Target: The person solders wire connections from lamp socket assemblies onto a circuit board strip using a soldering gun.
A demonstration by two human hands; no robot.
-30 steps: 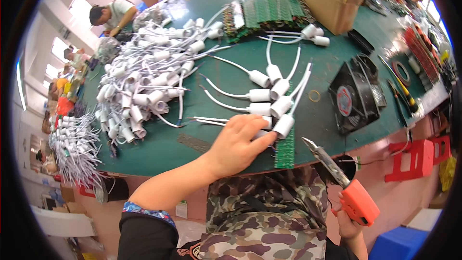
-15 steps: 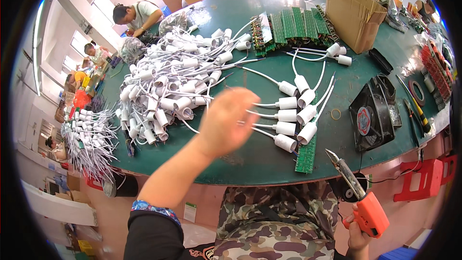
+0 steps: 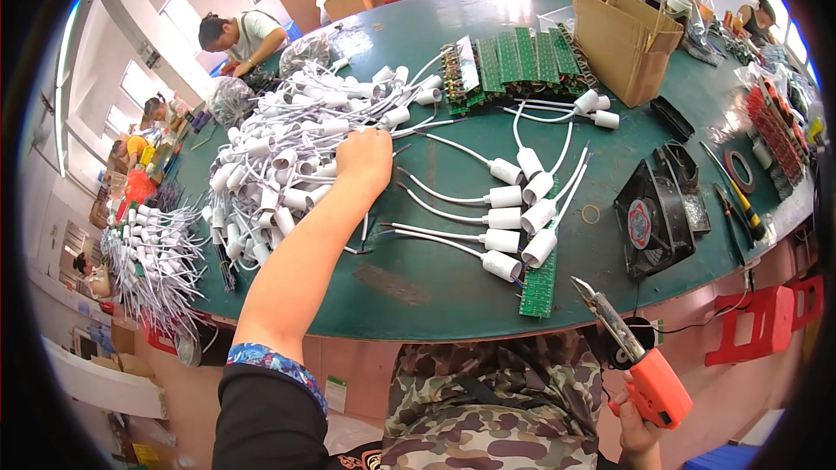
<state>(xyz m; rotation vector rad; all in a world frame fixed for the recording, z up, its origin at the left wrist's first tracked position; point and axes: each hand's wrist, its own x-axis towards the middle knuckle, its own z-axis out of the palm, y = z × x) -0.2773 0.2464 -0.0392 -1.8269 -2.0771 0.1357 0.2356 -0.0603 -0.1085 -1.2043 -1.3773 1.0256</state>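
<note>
My left hand (image 3: 364,161) reaches into the right edge of a heap of white lamp holders (image 3: 261,144) with white wires. Its fingers are curled down among them; what they hold is hidden. Low at the right, my right hand (image 3: 639,431) grips the orange handle of a soldering gun (image 3: 659,387), its metal tip pointing up and left beside the table edge. Between my hands lies a green circuit board strip (image 3: 539,292). Several lamp holders (image 3: 502,265) rest along it in two rows, wires spreading left and up.
Stacked green circuit boards (image 3: 514,61) and a cardboard box (image 3: 623,43) stand farther back. At the right are a black fan (image 3: 657,213), pliers (image 3: 734,224), a screwdriver (image 3: 747,209) and a tape roll (image 3: 739,171). A bundle of lamp holders (image 3: 152,252) sits left. Other people work around the table.
My left hand has moved left and slightly up, from beside the row of lamp holders to the heap. My right hand still holds the soldering gun. The whole view has shifted slightly.
</note>
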